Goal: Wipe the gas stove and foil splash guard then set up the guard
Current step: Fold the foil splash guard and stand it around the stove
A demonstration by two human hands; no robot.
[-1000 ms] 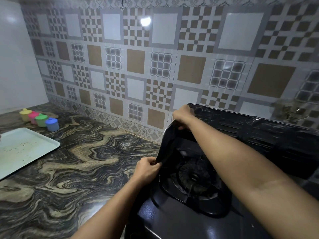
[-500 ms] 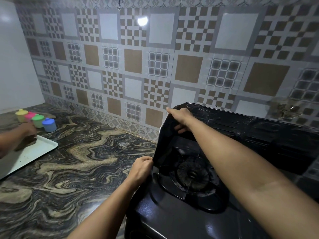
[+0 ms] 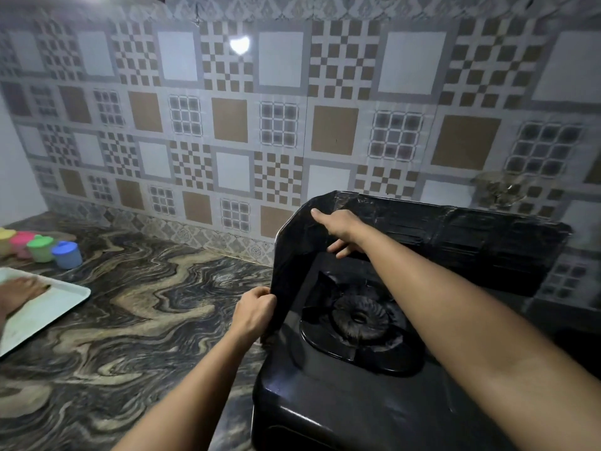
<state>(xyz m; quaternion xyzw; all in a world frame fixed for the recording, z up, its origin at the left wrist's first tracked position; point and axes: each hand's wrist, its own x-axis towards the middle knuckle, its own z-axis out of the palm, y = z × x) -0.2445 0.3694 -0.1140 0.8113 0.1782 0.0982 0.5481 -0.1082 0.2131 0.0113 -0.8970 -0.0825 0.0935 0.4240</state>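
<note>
Setting up dark foil splash guard (image 3: 422,229) around black gas stove (image 3: 341,395): left hand (image 3: 255,312) pinching near-left edge, right hand (image 3: 341,227) flat-fingered against far-left fold; squaring panels next.

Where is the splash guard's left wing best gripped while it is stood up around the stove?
Probably by its free front edge, approached from the left, as the left hand pinches the splash guard now; the thin upright sheet suits a pinch. The right hand steadies the folded top corner.
</note>
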